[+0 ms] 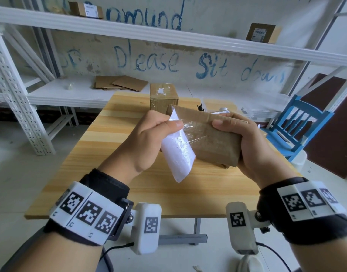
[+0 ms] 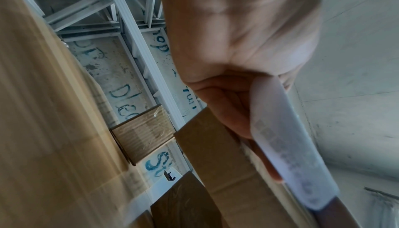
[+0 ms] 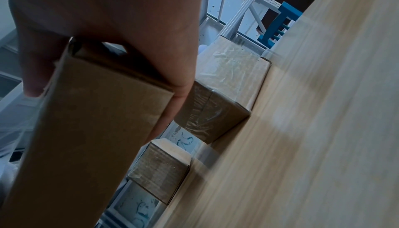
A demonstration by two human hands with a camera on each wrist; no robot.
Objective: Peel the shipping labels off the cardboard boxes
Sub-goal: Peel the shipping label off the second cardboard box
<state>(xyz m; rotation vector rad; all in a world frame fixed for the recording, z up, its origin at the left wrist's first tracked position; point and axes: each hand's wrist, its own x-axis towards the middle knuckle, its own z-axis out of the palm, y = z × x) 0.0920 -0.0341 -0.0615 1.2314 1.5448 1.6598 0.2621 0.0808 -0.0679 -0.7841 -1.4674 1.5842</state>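
White metal shelving (image 1: pixel 129 34) and a painted wall sit behind a light wooden table (image 1: pixel 109 154). A flat brown cardboard box (image 1: pixel 213 142) is held above the table, clamped at its right end by the right hand (image 1: pixel 245 140), thumb on the upper face. A white shipping label (image 1: pixel 178 152) is pinched in the curled left hand (image 1: pixel 149 138) and is mostly lifted, blank adhesive side up; a film of clear tape (image 1: pixel 190 132) is stretched between label and box. Step judged as late in the peel, label attached only along that film. Risks: the paper may tear if pulled too steeply, leaving a strip bonded; cardboard skin may be ripped up by the tape; the box may twist out of a one-ended grip. Two taped brown boxes (image 3: pixel 220 95) are seen further back on the table.
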